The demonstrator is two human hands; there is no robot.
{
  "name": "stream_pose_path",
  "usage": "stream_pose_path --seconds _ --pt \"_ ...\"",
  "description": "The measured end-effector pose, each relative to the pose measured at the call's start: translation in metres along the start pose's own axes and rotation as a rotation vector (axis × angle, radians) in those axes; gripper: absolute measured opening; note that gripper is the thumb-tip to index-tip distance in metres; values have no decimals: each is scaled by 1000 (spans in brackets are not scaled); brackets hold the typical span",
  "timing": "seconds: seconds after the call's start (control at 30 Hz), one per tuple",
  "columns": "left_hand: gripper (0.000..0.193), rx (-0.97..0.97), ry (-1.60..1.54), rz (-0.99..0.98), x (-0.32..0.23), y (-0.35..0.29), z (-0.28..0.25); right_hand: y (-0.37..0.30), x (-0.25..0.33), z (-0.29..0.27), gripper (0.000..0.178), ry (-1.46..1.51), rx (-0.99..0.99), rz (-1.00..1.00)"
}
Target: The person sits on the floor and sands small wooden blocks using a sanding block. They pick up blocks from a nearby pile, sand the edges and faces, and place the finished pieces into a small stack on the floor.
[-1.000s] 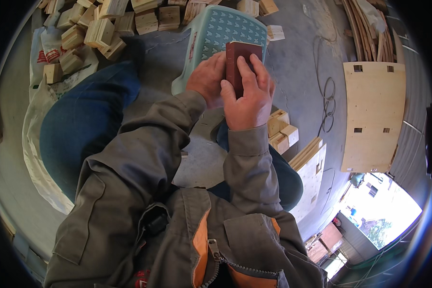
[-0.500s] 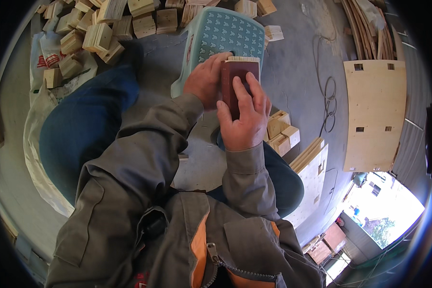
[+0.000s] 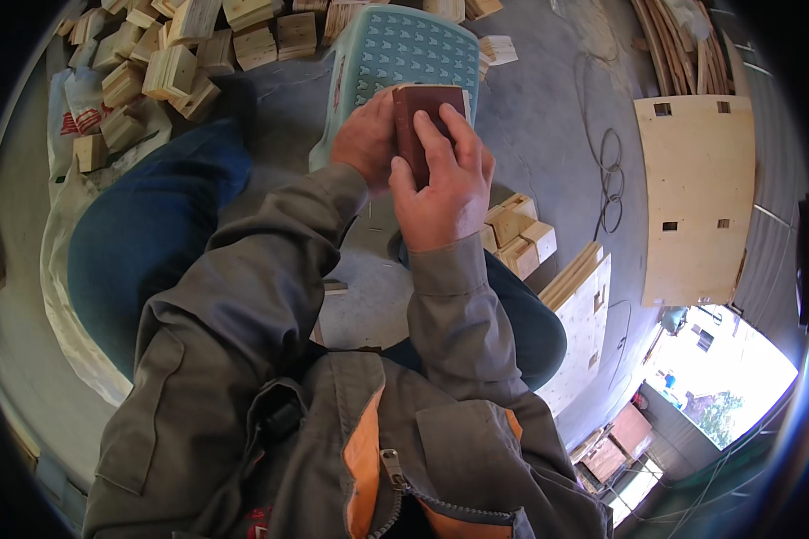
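Note:
A flat, reddish-brown rectangular block (image 3: pixel 410 135) lies on top of a pale wooden block (image 3: pixel 466 103), which shows only as a thin strip along the right and far edges. My right hand (image 3: pixel 445 202) rests on the brown block, fingers over its face and thumb at its left edge. On the left, my left hand (image 3: pixel 361 139) is closed around the side of the pale block, its fingertips hidden. Both blocks are held over the near part of a teal plastic stool (image 3: pixel 413 54) with a raised pattern on its seat.
Many cut wooden blocks (image 3: pixel 171 72) are heaped at the far left, some on a white sack (image 3: pixel 63 198). Several more blocks (image 3: pixel 517 234) and a stack of pale boards (image 3: pixel 584 314) stand right of my knee. Farther right are a looped cable (image 3: pixel 611 171) and a plywood panel (image 3: pixel 699 189).
The brown block has slid away from me over the pale block's far end, where layered wood showed before. Both hands and the blocks appear slightly farther left in view.

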State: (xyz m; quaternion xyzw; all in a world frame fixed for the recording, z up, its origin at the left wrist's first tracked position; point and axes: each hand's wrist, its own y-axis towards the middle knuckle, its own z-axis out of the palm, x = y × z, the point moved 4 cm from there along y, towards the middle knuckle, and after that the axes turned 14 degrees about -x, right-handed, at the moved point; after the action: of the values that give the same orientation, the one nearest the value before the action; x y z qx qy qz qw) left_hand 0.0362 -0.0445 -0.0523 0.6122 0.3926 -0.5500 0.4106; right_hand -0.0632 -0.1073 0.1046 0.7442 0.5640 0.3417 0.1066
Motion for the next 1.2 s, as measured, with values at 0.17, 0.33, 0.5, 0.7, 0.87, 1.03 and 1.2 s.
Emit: stream_pose_path --seconds 0.17,0.33,0.5,0.7,0.87,1.03,1.2 --pt "82 -24 125 83 -26 -7 -4 26 -8 21 59 -12 -34 2" --pt "98 -102 356 303 -41 -7 -5 60 -17 47 57 -45 -25 16" --pt "102 -178 289 326 -52 -11 -6 80 -54 35 53 115 -89 50" --pt "105 -137 263 299 -64 -13 -8 89 -105 -72 57 24 -75 119" --pt "105 -146 312 292 -63 -14 -10 49 -122 -138 58 -9 -108 214" --pt "111 -122 308 217 -59 -16 -3 23 -133 -134 57 25 -115 272" --pt "119 -2 158 133 -39 -10 10 47 -125 -131 54 107 -214 242"
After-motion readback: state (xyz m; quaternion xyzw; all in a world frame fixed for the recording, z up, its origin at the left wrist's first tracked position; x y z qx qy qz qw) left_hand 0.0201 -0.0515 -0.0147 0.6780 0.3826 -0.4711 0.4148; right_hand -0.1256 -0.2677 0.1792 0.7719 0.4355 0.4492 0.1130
